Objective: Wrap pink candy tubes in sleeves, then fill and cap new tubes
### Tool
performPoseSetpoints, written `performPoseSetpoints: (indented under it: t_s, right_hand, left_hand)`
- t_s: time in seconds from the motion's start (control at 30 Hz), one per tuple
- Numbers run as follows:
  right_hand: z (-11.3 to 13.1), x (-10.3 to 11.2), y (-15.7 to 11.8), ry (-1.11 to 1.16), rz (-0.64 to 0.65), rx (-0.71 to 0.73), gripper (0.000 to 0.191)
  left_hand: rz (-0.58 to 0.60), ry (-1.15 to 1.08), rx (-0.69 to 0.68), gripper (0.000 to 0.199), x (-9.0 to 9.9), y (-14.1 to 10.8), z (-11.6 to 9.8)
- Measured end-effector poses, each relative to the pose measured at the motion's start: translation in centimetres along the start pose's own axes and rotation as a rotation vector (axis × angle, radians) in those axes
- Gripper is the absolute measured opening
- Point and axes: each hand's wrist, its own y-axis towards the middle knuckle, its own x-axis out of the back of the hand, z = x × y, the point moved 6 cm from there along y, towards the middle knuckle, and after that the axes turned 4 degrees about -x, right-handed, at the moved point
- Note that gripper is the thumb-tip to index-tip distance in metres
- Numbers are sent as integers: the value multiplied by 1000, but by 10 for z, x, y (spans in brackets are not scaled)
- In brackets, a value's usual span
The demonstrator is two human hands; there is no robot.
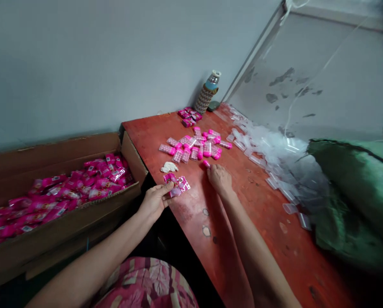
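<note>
My left hand [157, 197] pinches pink printed wrappers [175, 185] at the near left edge of the red table [194, 214]. My right hand [220, 179] is closed on a small container with a pink cap [206, 164], most of it hidden by the fingers. Just beyond it lies a loose group of clear containers with pink caps [186, 154], filled with small pink pieces. A crumpled whitish lump [169, 167] rests on the table beyond the wrappers.
An open cardboard box [132, 160] of pink packets stands at the left. Pink packs [189, 122] and a bottle in a woven sleeve [205, 98] are at the back. Clear plastic containers [274, 158] and a green sack [358, 205] cover the right side.
</note>
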Motion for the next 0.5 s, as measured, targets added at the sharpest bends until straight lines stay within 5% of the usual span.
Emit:
performPoseSetpoints:
  t_s: [0.13,0.27,0.37,0.5]
  right_hand:
    - [22,3,-55,209,77,-1,30]
    - [51,-11,-128,975,289,-170,33]
    - [67,-19,-158,1065,267,-198,31]
    - [71,-23,-164,1052,212,-212,28]
  left_hand:
    - [-68,-155,31,14,2,5,3]
    - [-70,-248,32,11,-4,7,9]
    - [-53,-285,31,9,-10,5,13]
    - [-31,-277,42,10,-17,-1,18]
